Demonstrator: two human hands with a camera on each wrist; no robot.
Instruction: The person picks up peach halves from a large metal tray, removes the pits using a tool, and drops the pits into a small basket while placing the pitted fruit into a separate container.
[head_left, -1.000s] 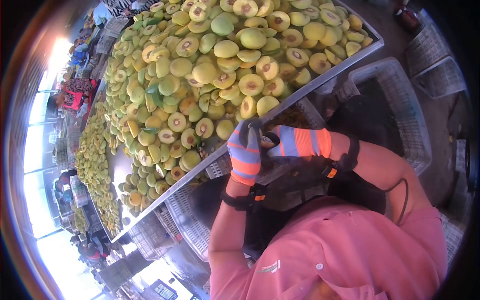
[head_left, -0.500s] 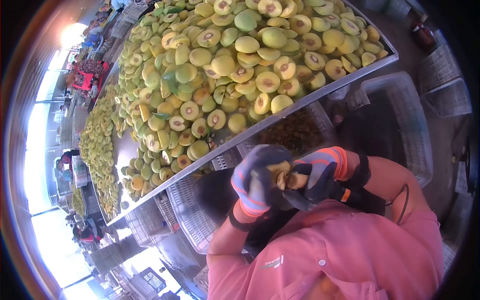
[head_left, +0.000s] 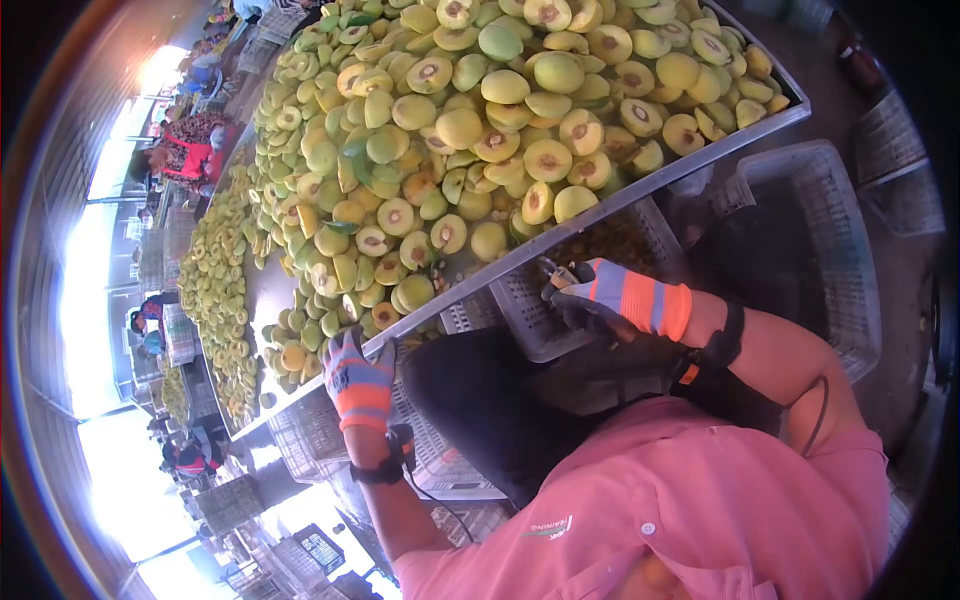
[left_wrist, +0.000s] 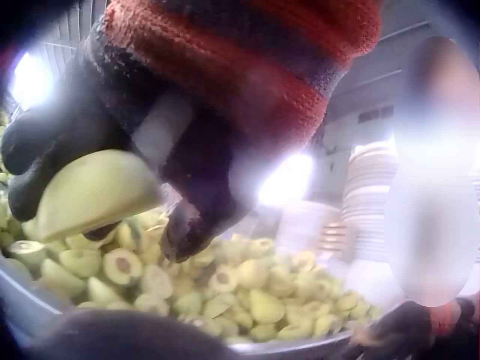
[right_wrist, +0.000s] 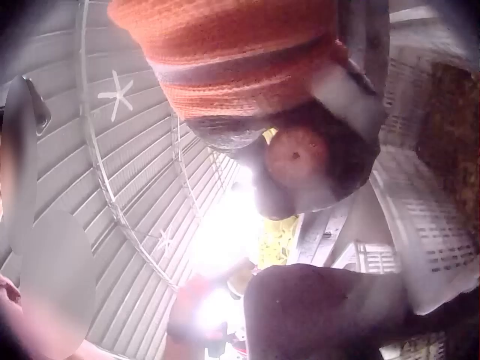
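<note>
My gloved left hand (head_left: 358,372) is at the metal table edge, over the near side of the fruit heap (head_left: 480,145). In the left wrist view its fingers curl round a pale green peach half (left_wrist: 97,193), cut face down, with the thumb apart from it. Below lie many halved yellow-green peaches (left_wrist: 262,306), some with brown stone hollows. My gloved right hand (head_left: 610,292) grips a small tool (head_left: 560,277) with a curved metal tip, above a crate. The right wrist view shows the tool's round wooden handle end (right_wrist: 298,156) in the fist.
A raised metal rim (head_left: 600,208) borders the table. Under it stands a white plastic crate (head_left: 535,335) with brown bits inside. Another large crate (head_left: 855,290) is at the right, and more crates (head_left: 310,440) are at the left. Other people (head_left: 195,150) work farther along the left.
The hands were together on a fruit close to the body. Since then the left has moved left to the table edge with a peach half, and the right has moved forward with the tool.
</note>
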